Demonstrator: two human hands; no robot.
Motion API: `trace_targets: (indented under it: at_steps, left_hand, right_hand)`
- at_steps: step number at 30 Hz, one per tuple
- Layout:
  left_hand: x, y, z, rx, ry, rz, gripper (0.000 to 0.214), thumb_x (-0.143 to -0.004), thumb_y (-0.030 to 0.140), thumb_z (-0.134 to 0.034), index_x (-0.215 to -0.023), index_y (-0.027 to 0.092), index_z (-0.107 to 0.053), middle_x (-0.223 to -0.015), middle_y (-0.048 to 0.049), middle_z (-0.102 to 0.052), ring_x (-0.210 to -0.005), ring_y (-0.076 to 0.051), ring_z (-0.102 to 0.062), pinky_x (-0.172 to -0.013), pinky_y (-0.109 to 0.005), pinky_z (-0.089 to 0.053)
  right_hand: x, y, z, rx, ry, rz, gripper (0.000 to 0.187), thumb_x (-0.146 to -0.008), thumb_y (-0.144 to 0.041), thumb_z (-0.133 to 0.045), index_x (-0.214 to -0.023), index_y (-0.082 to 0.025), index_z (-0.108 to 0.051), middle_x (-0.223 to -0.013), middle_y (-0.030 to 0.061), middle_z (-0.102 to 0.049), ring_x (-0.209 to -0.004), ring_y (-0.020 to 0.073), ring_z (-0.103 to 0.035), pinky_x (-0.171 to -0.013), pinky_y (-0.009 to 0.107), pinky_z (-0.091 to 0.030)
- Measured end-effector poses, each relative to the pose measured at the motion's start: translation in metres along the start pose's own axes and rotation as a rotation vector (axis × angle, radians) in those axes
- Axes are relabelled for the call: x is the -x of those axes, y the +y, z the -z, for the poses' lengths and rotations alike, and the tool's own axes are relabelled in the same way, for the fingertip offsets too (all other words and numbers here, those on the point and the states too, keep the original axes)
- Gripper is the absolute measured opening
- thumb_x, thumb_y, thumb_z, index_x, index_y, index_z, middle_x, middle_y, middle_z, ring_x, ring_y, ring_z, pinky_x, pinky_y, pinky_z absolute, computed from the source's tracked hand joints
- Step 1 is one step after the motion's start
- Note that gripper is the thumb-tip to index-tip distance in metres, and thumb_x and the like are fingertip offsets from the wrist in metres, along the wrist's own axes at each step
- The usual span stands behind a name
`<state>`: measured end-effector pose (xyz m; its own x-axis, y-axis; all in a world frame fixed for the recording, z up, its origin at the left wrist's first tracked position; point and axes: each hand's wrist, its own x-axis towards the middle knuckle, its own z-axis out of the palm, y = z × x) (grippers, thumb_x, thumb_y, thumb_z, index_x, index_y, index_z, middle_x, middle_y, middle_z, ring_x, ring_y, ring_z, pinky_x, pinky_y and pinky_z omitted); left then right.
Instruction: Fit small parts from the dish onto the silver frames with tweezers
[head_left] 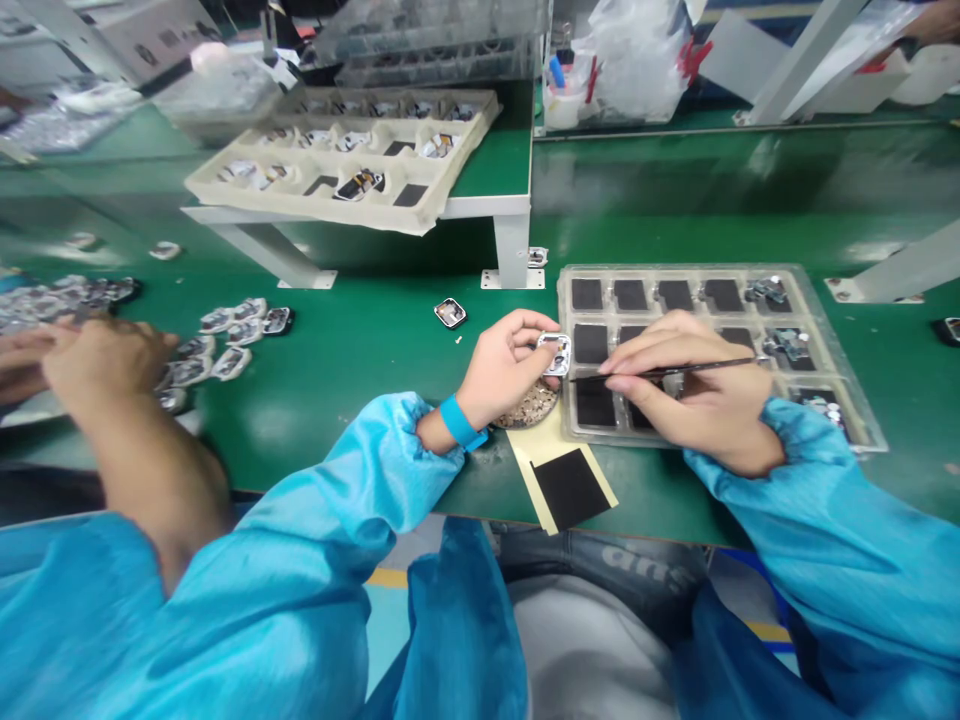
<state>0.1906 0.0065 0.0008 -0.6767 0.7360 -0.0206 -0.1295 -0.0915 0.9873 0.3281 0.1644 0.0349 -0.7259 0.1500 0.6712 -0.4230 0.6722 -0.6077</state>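
Observation:
My left hand (504, 368), with a blue band at the wrist, pinches a small white-rimmed watch case (553, 354), its open side with inner parts facing up. My right hand (686, 385) grips a thin dark pointed tool (705, 367), like a rod or tweezers; its tip lies just right of and below the case. Under my left hand is a round speckled pad (529, 408), partly covered. A clear compartment tray (851, 400) lies beneath my right hand, with black foam squares and small electronic parts in its right column.
A black square on yellow backing paper (604, 478) lies at the table's front edge. Another case (450, 313) sits beyond my left hand. A raised shelf holds a beige parts tray (315, 205). At left, a co-worker's hands (105, 360) are near several watch cases (232, 362).

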Motion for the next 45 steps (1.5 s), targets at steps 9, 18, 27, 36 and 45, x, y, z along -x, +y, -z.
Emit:
trace_targets:
  at_steps: [9,18,27,36,45]
  left_hand:
    - [-0.001,0.0,0.0,-0.047,0.022,-0.013,0.022,-0.082,0.024,-0.073,-0.099,0.017,-0.061,-0.086,-0.0038,-0.065,-0.065,-0.013,-0.065,-0.059,-0.026,-0.061]
    - [-0.007,0.0,0.017,-0.453,0.036,-0.23,0.018,-0.09,0.025,-0.062,-0.106,0.02,-0.067,-0.095,-0.0043,-0.068,-0.061,-0.01,-0.056,-0.058,-0.024,-0.049]
    - [-0.039,0.026,0.057,0.226,0.086,0.144,0.016,-0.071,0.019,-0.058,-0.087,0.016,-0.058,-0.069,-0.0029,-0.06,-0.056,-0.015,-0.06,-0.045,-0.022,-0.036]
    - [-0.033,0.033,0.053,0.645,-0.068,0.439,0.015,-0.068,0.013,-0.048,-0.082,0.014,-0.053,-0.061,0.0027,-0.041,-0.044,-0.008,-0.039,-0.041,-0.018,-0.027]
    - [-0.047,0.047,0.146,-0.864,0.329,0.145,0.015,-0.068,0.019,-0.057,-0.079,0.015,-0.066,-0.07,-0.0041,-0.065,-0.062,-0.015,-0.059,-0.061,-0.025,-0.046]
  right_hand:
    - [0.012,0.007,-0.012,-0.084,-0.19,0.037,0.017,-0.081,-0.019,-0.079,-0.094,-0.029,-0.074,-0.088,0.0016,-0.079,-0.08,0.0212,-0.07,-0.077,0.041,-0.058]
    - [0.01,0.004,-0.011,-0.117,-0.18,0.061,0.026,-0.079,-0.012,-0.079,-0.098,-0.028,-0.074,-0.089,0.0017,-0.078,-0.079,0.0208,-0.07,-0.075,0.04,-0.056]
    - [0.008,-0.001,-0.009,-0.122,-0.119,0.088,0.026,-0.076,-0.009,-0.079,-0.095,-0.026,-0.073,-0.087,0.003,-0.078,-0.079,0.0222,-0.07,-0.072,0.041,-0.057]
    - [0.008,0.0,-0.009,-0.094,-0.105,0.097,0.024,-0.077,-0.008,-0.079,-0.094,-0.025,-0.074,-0.087,0.0024,-0.078,-0.079,0.0218,-0.07,-0.072,0.04,-0.057]
    - [0.011,0.006,-0.009,-0.097,-0.107,0.118,0.029,-0.075,-0.005,-0.08,-0.096,-0.024,-0.073,-0.089,0.0024,-0.077,-0.08,0.0215,-0.069,-0.073,0.041,-0.057]
